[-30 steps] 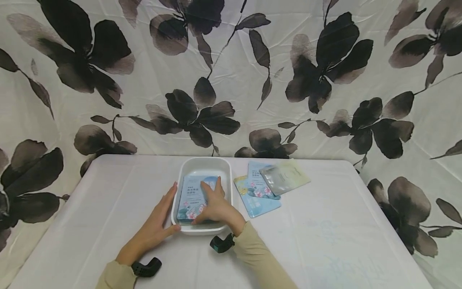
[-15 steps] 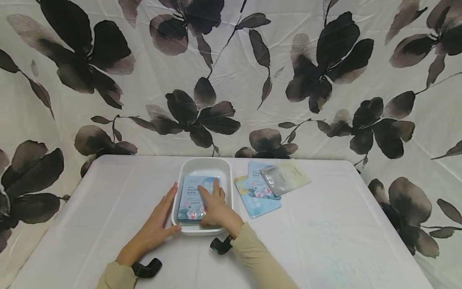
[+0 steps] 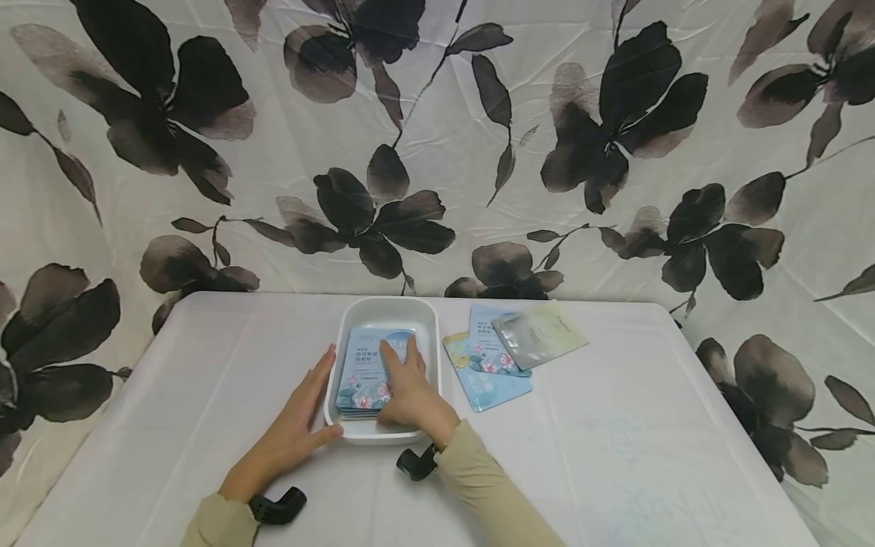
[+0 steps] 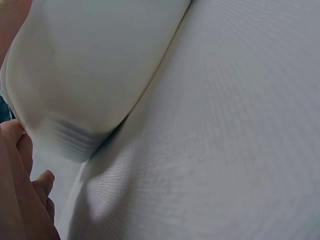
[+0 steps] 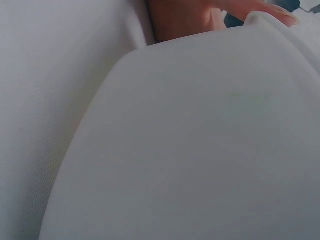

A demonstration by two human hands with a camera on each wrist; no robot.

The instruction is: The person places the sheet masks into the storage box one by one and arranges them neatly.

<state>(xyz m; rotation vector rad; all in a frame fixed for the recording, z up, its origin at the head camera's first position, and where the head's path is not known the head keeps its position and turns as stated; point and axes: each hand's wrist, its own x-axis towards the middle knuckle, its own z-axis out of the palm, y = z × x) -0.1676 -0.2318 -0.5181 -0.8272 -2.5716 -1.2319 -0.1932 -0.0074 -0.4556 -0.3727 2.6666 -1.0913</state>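
Observation:
A white plastic tray (image 3: 390, 305) stands on the table, holding a neat stack of blue flower-printed sachets (image 3: 362, 368) that look like face-mask packets. My left hand (image 3: 294, 425) lies along the tray's left side, fingers extended and thumb at the near left corner. Inside the tray, my right hand (image 3: 412, 391) touches the stack's right part with its fingers stretched forward over the top sachet. Its thumb is low, by the near right end of the stack. The tray's outer wall (image 4: 90, 65) fills much of the left wrist view.
To the right of the tray, a few loose sachets overlap: a large blue and yellow one (image 3: 495, 391), a blue flowered one (image 3: 488, 346) and a silver-green one (image 3: 540, 334). A white cloth covers the table (image 3: 636, 425). Behind it hangs a floral curtain (image 3: 437, 114).
The stack has slid slightly toward the tray's far end. My right hand has shifted a little on it, its thumb drawing right from the near edge. My left hand and the loose sachets stay put.

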